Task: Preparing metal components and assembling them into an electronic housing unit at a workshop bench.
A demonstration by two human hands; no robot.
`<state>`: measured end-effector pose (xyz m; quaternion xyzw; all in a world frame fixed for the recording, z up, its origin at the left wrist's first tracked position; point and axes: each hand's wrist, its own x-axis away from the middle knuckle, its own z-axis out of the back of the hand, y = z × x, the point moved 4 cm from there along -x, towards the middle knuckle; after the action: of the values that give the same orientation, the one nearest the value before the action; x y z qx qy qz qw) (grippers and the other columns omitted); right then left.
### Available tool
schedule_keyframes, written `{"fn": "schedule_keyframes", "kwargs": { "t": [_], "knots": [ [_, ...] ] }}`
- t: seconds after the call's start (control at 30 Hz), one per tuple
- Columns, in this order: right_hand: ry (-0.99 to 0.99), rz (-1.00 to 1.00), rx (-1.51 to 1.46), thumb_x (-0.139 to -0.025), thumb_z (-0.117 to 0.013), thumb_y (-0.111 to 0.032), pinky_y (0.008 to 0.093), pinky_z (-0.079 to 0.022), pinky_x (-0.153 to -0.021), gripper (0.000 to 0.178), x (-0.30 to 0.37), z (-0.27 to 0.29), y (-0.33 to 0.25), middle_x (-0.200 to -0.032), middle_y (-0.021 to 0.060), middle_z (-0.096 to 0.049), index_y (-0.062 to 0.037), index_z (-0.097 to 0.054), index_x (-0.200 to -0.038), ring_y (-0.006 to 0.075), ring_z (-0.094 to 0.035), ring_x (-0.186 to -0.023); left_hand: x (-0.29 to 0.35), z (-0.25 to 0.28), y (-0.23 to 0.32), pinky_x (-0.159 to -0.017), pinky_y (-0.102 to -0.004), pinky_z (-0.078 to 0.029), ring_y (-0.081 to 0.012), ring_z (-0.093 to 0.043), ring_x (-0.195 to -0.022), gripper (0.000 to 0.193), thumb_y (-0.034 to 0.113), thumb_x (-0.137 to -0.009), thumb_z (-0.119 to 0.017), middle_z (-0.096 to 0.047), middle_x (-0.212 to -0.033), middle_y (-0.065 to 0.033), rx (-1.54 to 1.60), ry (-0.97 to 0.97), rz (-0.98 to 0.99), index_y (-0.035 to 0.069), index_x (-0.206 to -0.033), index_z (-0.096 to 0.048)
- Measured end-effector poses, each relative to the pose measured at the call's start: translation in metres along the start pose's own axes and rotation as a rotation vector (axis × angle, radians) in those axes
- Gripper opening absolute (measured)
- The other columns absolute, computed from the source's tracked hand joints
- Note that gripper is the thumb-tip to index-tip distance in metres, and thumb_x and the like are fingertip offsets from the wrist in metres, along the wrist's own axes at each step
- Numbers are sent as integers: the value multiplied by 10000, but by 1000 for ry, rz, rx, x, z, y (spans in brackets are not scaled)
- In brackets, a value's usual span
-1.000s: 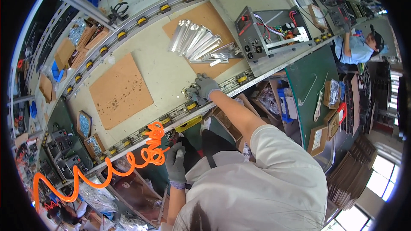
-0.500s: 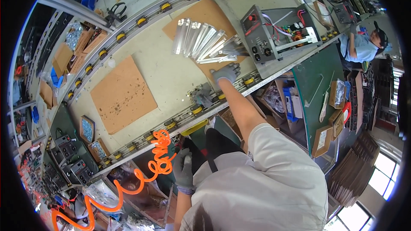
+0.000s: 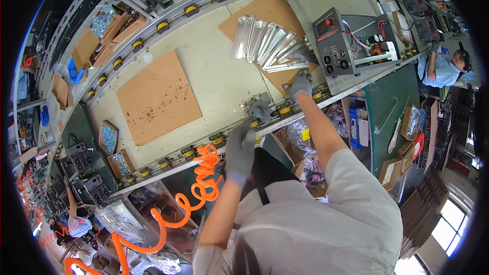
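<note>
A fan of shiny metal strips (image 3: 262,40) lies on a brown cardboard sheet (image 3: 277,7) on the bench. At the near right corner of that sheet is my right hand (image 3: 300,84), in a grey glove, its fingers apart and their tips close to the nearest strips. Nothing shows in its grasp. My left hand (image 3: 240,150), also gloved in grey, hangs over the bench's near edge beside the coiled orange hose (image 3: 204,186). Motion smears its fingers. A crumpled grey cloth or glove (image 3: 261,108) rests on the near rail between my hands.
An open electronic unit (image 3: 351,43) with exposed wiring stands right of the strips. A spotted cardboard sheet (image 3: 158,97) lies at left, with small boxes of screws (image 3: 108,138) beyond it. Yellow rollers (image 3: 217,139) line the bench rails. Co-workers (image 3: 443,66) are at far right and lower left.
My left hand has risen from beside my body to the bench's near edge. My right hand stays by the cardboard, closer to the strip ends. The whole view has shifted.
</note>
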<state>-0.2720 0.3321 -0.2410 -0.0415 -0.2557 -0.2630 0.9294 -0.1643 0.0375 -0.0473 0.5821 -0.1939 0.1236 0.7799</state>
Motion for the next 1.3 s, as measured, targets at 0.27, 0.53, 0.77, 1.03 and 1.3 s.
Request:
{"fn": "schedule_keyframes", "kwargs": {
  "t": [0.27, 0.53, 0.77, 1.03, 1.3],
  "knots": [
    [-38, -19, -55, -750, -817, -489, 409, -309, -1175, 1139, 0, -1, -4, -1628, 186, -180, 25, -179, -1542, 358, -257, -1474, -308, -32, 15, -1038, -435, -427, -309, -515, -1278, 478, 272, -930, -552, -539, -1397, -122, -708, 407, -136, 115, -1380, -524],
    [-14, 23, -64, -720, -834, -474, 392, -326, -1169, 1137, 4, -6, -2, -1614, 191, -216, 27, -216, -1534, 368, -286, -1461, -417, -19, -59, -1159, -438, -293, -282, -414, -1398, 618, 197, -895, -522, -431, -1511, -155, -1586, 136, -537, 55, -1479, -380],
    [-31, 196, -54, -704, -848, -437, 399, -329, -1167, 1106, 9, -8, -8, -1604, 165, -242, 14, -253, -1521, 373, -306, -1450, -363, 29, -90, -1188, -441, -243, -288, -484, -1345, 654, 217, -869, -541, -475, -1466, -181, -1611, -14, -256, 14, -1467, -372],
    [-13, 489, 25, -689, -875, -324, 520, -278, -1190, 1147, -32, -10, -38, -1652, 134, -146, -98, -178, -1571, 381, -228, -1493, -257, 67, -119, -1191, -522, -199, -340, -453, -1382, 705, 321, -861, -490, -452, -1500, -204, -1658, -191, 210, 7, -1485, -395],
    [-101, 700, 142, -690, -869, -249, 483, -237, -1216, 1153, -37, 8, -120, -1667, 95, -107, -108, -154, -1584, 344, -191, -1512, -219, 107, -164, -1203, -574, -94, -375, -299, -1472, 711, 482, -919, -429, -371, -1571, -172, -1565, -166, 566, 77, -1503, -416]
  ]
}}
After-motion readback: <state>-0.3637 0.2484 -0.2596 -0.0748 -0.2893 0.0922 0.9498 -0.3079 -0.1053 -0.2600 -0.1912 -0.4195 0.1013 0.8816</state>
